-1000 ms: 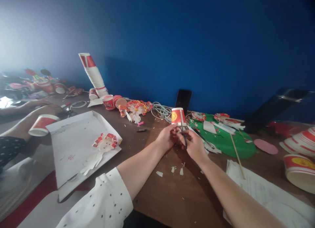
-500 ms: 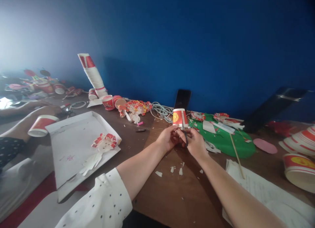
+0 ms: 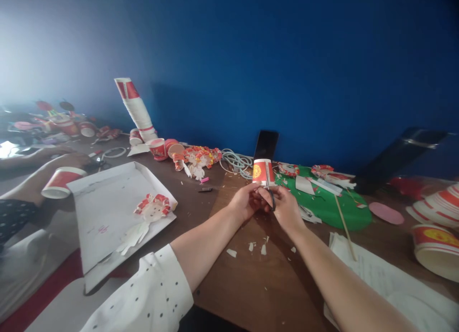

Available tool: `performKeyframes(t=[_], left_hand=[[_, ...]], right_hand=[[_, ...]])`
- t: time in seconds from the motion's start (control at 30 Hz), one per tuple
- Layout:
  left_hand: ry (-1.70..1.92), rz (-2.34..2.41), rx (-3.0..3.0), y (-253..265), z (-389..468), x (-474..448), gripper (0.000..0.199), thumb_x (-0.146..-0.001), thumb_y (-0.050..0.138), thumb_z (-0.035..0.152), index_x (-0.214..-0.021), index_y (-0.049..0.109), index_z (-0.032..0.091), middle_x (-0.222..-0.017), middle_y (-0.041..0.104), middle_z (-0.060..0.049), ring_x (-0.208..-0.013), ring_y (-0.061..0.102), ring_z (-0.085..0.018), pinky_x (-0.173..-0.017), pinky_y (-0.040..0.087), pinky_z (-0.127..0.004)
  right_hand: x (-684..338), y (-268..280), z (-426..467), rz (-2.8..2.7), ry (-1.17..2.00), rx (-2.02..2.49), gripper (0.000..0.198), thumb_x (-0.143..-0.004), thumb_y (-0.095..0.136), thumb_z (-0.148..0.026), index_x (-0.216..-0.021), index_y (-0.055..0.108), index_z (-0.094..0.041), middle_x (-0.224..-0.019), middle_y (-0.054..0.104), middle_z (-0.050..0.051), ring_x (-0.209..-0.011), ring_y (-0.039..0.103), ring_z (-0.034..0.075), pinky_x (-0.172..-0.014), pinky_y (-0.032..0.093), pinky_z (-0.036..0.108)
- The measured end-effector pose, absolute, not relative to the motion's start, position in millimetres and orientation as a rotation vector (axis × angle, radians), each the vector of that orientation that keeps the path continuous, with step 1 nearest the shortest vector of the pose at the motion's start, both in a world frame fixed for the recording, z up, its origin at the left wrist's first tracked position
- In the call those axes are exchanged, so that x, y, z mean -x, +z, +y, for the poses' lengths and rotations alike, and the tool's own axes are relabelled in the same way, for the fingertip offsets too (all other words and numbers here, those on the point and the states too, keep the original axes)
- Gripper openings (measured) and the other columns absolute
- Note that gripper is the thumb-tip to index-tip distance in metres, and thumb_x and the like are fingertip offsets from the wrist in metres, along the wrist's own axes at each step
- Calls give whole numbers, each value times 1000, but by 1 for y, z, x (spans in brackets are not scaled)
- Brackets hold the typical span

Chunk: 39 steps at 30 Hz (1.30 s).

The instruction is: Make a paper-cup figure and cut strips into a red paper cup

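Note:
A red, white and yellow paper cup (image 3: 258,172) stands up from between my hands, above the brown table. My left hand (image 3: 247,201) is closed on the cup's lower part. In my right hand (image 3: 286,207) are dark-handled scissors (image 3: 273,201), the fingers wrapped round the loops. The blades run up along the cup's wall; whether they are parted I cannot tell. White paper scraps (image 3: 251,246) lie on the table below my hands.
Behind the cup a phone (image 3: 267,143) leans on the blue wall, beside a coiled cable (image 3: 234,163). A green disc (image 3: 344,212) with cut pieces lies right. On the left are a cardboard tray (image 3: 103,203), a leaning cup stack (image 3: 138,113) and another person's hand (image 3: 71,161).
The cup and scissors have shifted very slightly in my hands, and the scissor handle sits a little further right. Everything else looks the same.

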State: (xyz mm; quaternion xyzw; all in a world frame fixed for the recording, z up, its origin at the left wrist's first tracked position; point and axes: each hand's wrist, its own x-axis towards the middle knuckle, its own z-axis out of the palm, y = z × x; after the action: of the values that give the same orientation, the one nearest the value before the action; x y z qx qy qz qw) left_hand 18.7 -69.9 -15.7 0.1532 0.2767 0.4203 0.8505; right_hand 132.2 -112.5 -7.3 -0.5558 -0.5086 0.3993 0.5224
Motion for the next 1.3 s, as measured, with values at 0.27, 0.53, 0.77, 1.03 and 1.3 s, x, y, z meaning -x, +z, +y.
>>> performKeyframes(t=[0.27,0.53,0.77,1.03,1.3], left_hand=[[897,563,-407,-16,-70,-20,26,-82,51,21,-58,51,14,-48,46,0,-41,48,-13,-46,42,-29],[912,602,-372,-16,-69,-20,22,-83,51,17,-61,51,13,-49,45,1,-42,44,-9,-43,36,-21],[908,601,-370,-19,-68,-20,21,-82,53,18,-62,49,13,-52,45,1,-42,42,-8,-43,36,-21],[903,602,-357,-17,-69,-19,20,-82,53,17,-63,49,12,-52,45,2,-41,41,-6,-40,33,-17],[881,576,-354,-21,-67,-18,21,-83,55,19,-64,49,13,-53,45,2,-41,40,-5,-38,30,-15]], right_hand=[[-130,-3,-113,-1206,921,1356,43,-68,69,-57,-82,63,-17,-58,62,-1,-47,53,12,-45,41,24],[-130,-9,-111,-1171,947,1317,42,-70,68,-58,-78,62,-17,-55,57,-2,-43,50,9,-43,37,22],[-130,-12,-111,-1146,946,1307,42,-70,69,-58,-77,60,-17,-53,57,-3,-42,48,8,-42,35,20],[-129,-12,-112,-1141,949,1280,42,-68,71,-57,-74,59,-17,-52,56,-4,-41,47,7,-40,34,20],[-130,-10,-114,-1141,943,1260,37,-71,71,-52,-73,58,-17,-52,56,-4,-41,46,7,-41,33,20]])
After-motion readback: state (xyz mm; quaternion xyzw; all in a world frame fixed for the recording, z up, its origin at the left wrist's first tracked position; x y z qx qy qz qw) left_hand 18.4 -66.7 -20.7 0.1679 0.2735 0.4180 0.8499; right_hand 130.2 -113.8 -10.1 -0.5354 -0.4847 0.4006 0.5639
